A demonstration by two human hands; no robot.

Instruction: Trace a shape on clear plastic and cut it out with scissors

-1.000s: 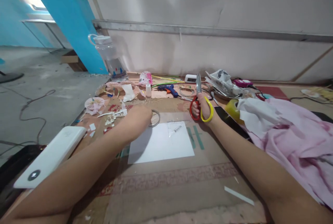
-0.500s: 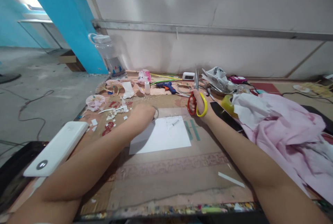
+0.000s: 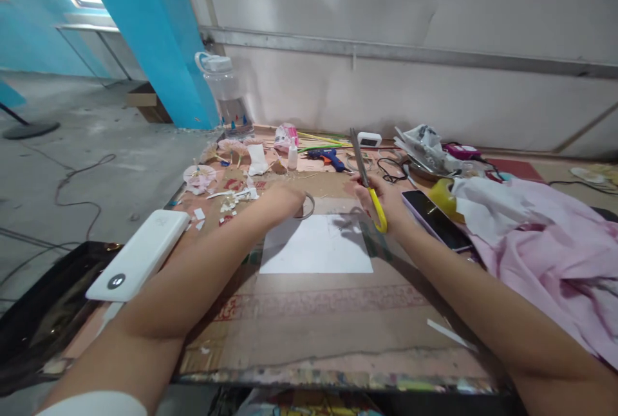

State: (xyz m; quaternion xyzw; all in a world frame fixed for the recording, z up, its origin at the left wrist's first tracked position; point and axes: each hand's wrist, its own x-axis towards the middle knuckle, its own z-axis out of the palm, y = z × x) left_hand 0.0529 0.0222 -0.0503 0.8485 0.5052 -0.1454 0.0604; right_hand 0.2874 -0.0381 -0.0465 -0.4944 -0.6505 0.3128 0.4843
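My right hand [image 3: 375,197] is closed on the scissors [image 3: 367,184], whose blades point up and away; the yellow handle hangs below the fingers. Bent over the back left of a white sheet of paper [image 3: 313,248], my left hand [image 3: 286,200] is closed on a thin grey ring [image 3: 310,205]. Its fingertips are mostly hidden behind the hand. The sheet lies flat on the cardboard, with a shadow across its right part and a small clear piece near its back edge.
Left stand a white power bank [image 3: 140,255], paper scraps [image 3: 232,202] and a water jug [image 3: 229,97]. Behind lie a blue glue gun [image 3: 331,158], a small bottle [image 3: 292,155] and a white timer [image 3: 369,140]. Right are a phone [image 3: 437,219], yellow tape and pink cloth [image 3: 541,236].
The scissors have turned in my right hand, so the blades lean left and the red handle no longer shows. The whole view has shifted, with the table further right.
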